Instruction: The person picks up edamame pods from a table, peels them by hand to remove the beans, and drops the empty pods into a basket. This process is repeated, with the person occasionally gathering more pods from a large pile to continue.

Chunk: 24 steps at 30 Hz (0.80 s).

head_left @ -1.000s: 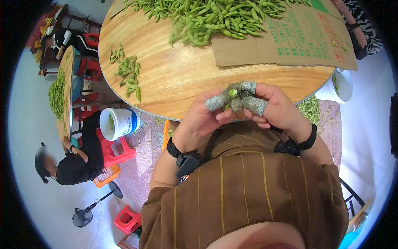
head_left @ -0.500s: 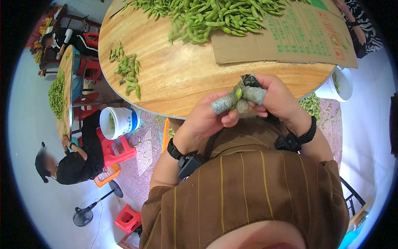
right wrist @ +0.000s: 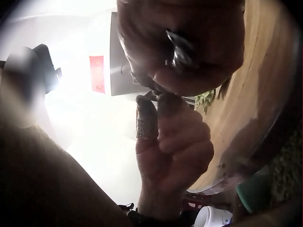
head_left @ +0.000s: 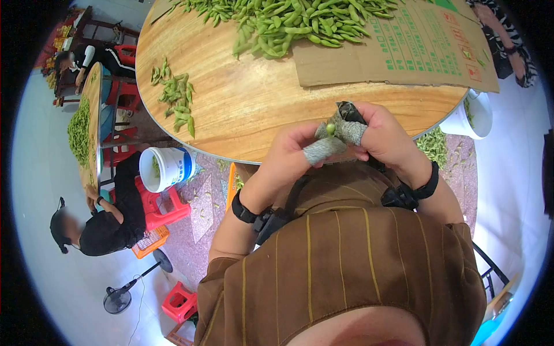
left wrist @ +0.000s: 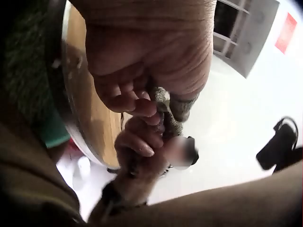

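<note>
In the head view both hands meet over the near edge of the round wooden table (head_left: 248,124). My left hand (head_left: 291,147) pinches a green soybean pod (head_left: 330,128) between thumb and forefinger, both covered by grey wraps. Curled close beside it, my right hand (head_left: 386,135) grips a small dark thing (head_left: 350,111); a shiny metal piece (right wrist: 181,51) shows in its palm in the right wrist view. Cannot tell what kind of tool this is. The left wrist view has the fingertips of both hands close together, with the pod mostly hidden.
A large pile of pods (head_left: 300,23) lies on flattened cardboard (head_left: 398,60) at the back. A smaller group of pods (head_left: 176,95) sits at the left. White buckets (head_left: 164,173) stand at both sides of the table. People sit or stand around.
Both hands stay together while their fingers shift round the pod. The left thumb has turned lower and flatter, and the dark thing in the right hand shows more than a second ago.
</note>
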Available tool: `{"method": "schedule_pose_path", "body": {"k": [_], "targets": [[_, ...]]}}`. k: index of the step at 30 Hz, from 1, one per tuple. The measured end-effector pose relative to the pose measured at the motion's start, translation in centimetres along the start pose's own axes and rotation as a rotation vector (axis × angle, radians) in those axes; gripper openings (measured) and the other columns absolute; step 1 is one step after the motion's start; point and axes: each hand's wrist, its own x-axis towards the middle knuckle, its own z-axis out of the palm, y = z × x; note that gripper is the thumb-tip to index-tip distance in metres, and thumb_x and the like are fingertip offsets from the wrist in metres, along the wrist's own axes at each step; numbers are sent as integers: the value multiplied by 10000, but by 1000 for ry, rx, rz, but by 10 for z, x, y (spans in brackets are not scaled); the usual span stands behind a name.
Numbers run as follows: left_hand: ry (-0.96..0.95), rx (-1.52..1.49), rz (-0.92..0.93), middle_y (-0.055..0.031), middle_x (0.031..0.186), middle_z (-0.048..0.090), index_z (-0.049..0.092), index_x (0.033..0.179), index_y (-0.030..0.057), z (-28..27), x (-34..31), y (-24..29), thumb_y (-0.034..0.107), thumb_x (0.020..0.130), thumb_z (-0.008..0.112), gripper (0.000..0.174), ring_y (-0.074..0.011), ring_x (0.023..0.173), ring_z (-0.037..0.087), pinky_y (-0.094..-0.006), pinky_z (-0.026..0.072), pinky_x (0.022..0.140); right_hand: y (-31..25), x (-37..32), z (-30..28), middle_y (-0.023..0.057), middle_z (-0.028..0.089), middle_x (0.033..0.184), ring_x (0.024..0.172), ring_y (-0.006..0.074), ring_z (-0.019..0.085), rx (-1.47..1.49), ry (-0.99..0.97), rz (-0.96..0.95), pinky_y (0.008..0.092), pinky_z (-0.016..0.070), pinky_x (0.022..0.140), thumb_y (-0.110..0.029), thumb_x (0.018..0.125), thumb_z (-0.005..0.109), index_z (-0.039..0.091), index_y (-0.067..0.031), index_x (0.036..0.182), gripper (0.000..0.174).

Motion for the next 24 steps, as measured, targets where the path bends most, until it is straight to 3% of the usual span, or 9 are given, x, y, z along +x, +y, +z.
{"method": "schedule_pose_path", "body": {"k": [2,6,8,12,14,16,18,20,24], "targets": [[-3,468,334,-1,745,600,642,990,54,-1,0,-3,177,915,543,174,-69,607,511,-203,400,555,2,-1,2,-29,539,711,480,31,411,-29,16,7,187,304,414,-165,892,620,584,-57,948,126],[-13,370,228,7,736,594,641,1006,45,-4,-1,1,148,913,548,167,-66,625,513,-210,409,561,1,-4,4,-32,530,701,478,31,409,-88,8,-47,188,304,415,-152,904,584,574,-65,960,103],[-79,-175,-11,13,741,583,640,1015,29,-7,-1,3,109,909,544,164,-58,659,512,-209,411,580,2,-4,3,-33,527,700,479,31,408,-64,-4,-48,189,304,416,-147,904,581,571,-67,966,103],[-168,-307,-2,5,746,578,641,1013,28,-5,3,-2,99,914,531,164,-51,667,500,-206,406,593,5,1,-3,1,555,699,502,42,463,-35,11,9,199,364,434,-81,808,548,576,-40,915,118],[64,169,125,-5,751,580,648,985,32,0,3,-5,117,916,517,171,-53,662,498,-203,407,604,12,8,-7,4,563,708,511,39,473,-84,16,17,194,368,439,-95,811,564,587,-43,911,115],[40,354,192,1,754,584,652,970,33,-7,4,-7,103,903,513,170,-52,666,501,-205,411,603,22,18,-8,-17,569,704,554,59,515,-412,68,-361,229,408,474,-121,810,606,607,-41,894,116],[17,536,258,6,757,588,656,955,33,-14,3,-8,89,889,508,171,-52,671,504,-207,415,602,2,13,-12,-7,584,698,576,72,524,-425,21,-154,248,422,498,-179,824,644,612,-39,889,157],[-32,247,-52,12,811,624,656,968,15,-19,2,-7,46,880,531,156,-60,714,532,-208,431,643,-3,11,-11,3,598,692,598,84,534,-436,-27,52,268,436,522,-237,838,682,617,-37,885,215],[68,415,-56,17,772,613,653,945,8,-11,1,-4,25,855,511,170,-67,693,529,-216,432,628,14,18,-5,81,564,640,602,126,544,-1070,152,-383,319,448,554,-275,782,721,605,-15,883,301]]}}
